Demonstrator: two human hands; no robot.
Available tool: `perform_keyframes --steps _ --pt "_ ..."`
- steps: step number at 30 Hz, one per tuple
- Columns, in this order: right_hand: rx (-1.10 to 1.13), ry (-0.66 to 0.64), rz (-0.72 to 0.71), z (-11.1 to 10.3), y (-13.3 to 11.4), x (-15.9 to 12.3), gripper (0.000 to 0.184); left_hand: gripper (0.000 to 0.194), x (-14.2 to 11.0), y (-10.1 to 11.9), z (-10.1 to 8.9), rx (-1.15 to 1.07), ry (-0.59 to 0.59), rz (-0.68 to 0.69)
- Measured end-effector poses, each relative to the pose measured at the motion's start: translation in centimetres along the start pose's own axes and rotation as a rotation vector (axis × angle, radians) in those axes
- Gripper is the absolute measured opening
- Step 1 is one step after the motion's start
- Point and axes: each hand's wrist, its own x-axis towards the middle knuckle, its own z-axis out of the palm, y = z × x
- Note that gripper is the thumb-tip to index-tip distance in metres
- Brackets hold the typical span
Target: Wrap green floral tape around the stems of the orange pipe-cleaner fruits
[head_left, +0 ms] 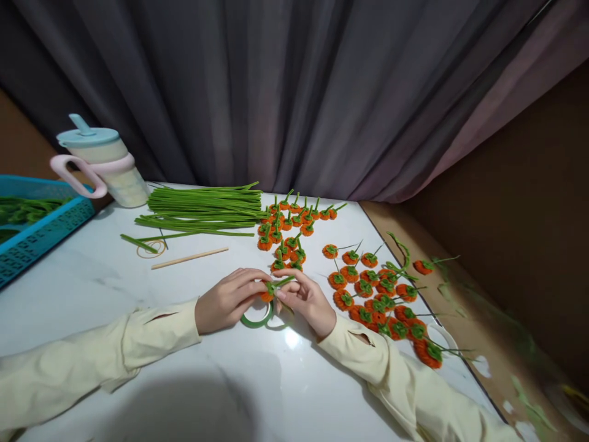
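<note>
My left hand [229,301] and my right hand [306,298] meet at the middle of the white table [138,368]. Together they pinch a small orange pumpkin-like piece [268,293] with a green stem. A roll of green tape [257,319] hangs below the fingers, partly hidden by my left hand. Finished orange pieces with green tops lie in a pile [381,301] to the right and in another group [288,230] behind the hands. A bundle of green pipe-cleaner stems [202,209] lies further back.
A thin wooden stick [189,258] and a rubber band [151,248] lie left of centre. A lidded cup with a pink handle [103,162] stands at the back left beside a blue basket [37,230]. Dark curtains hang behind; the table edge runs along the right.
</note>
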Motion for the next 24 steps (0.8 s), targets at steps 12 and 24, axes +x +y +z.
perform_keyframes --steps 12,24 --pt "-0.024 0.001 -0.023 -0.08 0.0 0.02 0.036 0.028 0.16 0.1 -0.02 0.02 -0.041 0.088" --pt "-0.025 0.044 -0.053 0.17 -0.16 -0.14 0.03 0.034 -0.01 0.22 0.26 -0.032 0.033 0.046"
